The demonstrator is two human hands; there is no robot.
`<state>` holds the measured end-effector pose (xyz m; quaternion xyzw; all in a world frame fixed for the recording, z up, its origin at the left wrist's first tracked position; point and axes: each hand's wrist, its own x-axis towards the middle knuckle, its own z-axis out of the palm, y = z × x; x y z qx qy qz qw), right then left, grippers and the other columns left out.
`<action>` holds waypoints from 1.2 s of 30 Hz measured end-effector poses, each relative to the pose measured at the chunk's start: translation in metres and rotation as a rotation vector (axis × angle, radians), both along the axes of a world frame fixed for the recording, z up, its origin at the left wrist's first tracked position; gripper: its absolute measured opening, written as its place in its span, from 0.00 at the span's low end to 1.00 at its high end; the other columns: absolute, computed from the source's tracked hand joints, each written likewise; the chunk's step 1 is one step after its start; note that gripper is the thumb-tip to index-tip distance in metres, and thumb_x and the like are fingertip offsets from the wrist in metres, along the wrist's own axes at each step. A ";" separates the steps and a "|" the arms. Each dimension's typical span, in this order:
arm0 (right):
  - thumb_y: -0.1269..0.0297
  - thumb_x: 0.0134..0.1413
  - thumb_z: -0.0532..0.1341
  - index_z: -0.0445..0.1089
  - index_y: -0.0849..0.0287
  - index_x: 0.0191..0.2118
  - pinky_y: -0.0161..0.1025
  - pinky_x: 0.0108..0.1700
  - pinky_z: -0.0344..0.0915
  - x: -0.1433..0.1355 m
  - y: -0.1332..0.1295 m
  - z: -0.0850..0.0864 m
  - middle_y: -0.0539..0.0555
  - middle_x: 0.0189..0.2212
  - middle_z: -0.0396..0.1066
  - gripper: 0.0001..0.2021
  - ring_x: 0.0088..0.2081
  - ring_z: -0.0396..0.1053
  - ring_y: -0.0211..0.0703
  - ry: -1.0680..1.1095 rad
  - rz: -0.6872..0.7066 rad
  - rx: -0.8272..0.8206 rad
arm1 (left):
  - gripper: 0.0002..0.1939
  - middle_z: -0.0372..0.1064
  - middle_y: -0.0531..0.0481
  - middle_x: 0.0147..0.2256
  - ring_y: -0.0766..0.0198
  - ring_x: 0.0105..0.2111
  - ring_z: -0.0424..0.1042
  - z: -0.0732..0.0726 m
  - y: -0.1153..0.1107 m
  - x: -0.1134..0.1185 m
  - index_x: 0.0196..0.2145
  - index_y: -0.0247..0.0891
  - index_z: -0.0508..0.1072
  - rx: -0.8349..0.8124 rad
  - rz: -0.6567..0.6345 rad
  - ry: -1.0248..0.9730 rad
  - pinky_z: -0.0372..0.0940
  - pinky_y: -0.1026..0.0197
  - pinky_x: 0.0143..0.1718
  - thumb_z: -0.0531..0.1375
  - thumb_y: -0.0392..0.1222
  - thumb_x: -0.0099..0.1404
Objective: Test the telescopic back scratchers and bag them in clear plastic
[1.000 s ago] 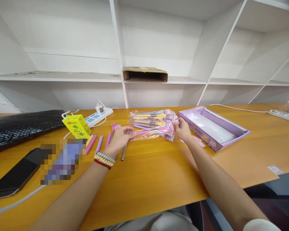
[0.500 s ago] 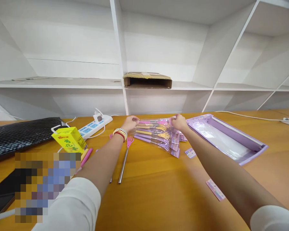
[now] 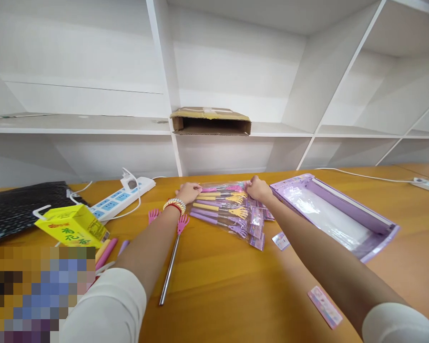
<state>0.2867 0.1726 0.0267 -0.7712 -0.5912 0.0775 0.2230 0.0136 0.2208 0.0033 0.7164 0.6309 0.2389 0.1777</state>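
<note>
Several back scratchers in clear plastic bags lie in an overlapping pile (image 3: 219, 212), with purple, yellow and pink hand-shaped heads. At the far side of the pile is a bagged pink back scratcher (image 3: 218, 189). My left hand (image 3: 188, 193) is closed on its handle end, fingers pinched. On the other end, my right hand (image 3: 259, 189) is closed around the top of the bag. Near my left forearm lies an unwrapped pink back scratcher (image 3: 173, 255) with a bare metal rod. Beside it shows another pink scratcher head (image 3: 153, 216), the rest hidden by my arm.
An open purple display box (image 3: 338, 214) lies on the right. Small printed cards (image 3: 324, 306) rest on the table. To the left are a yellow drink carton (image 3: 73, 226), a white power strip (image 3: 119, 197) and a black bag (image 3: 25, 207). A cardboard box (image 3: 210, 121) sits on the shelf.
The view has shifted slightly, so the items at left appear lower and farther left. Both hands remain on the bagged pink back scratcher, now laid closer against the pile.
</note>
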 end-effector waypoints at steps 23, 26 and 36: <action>0.59 0.50 0.52 0.66 0.59 0.29 0.43 0.44 0.57 0.007 -0.073 -0.020 0.57 0.32 0.66 0.10 0.38 0.62 0.47 0.199 0.006 0.519 | 0.23 0.56 0.42 0.58 0.58 0.59 0.53 0.003 -0.070 0.010 0.55 0.32 0.63 0.314 -0.162 0.144 0.47 0.57 0.59 0.46 0.36 0.63; 0.63 0.46 0.53 0.66 0.59 0.27 0.42 0.43 0.58 0.004 -0.095 -0.024 0.56 0.31 0.67 0.07 0.36 0.63 0.46 0.233 0.011 0.532 | 0.21 0.58 0.43 0.57 0.57 0.56 0.57 0.003 -0.089 -0.001 0.51 0.33 0.66 0.329 -0.178 0.070 0.50 0.57 0.58 0.48 0.36 0.61; 0.64 0.42 0.54 0.68 0.59 0.25 0.39 0.37 0.61 -0.026 -0.139 -0.039 0.53 0.26 0.70 0.07 0.31 0.66 0.43 0.449 0.101 0.481 | 0.14 0.70 0.44 0.43 0.56 0.46 0.66 0.001 -0.170 -0.044 0.41 0.37 0.72 0.328 -0.114 0.135 0.58 0.56 0.49 0.52 0.42 0.60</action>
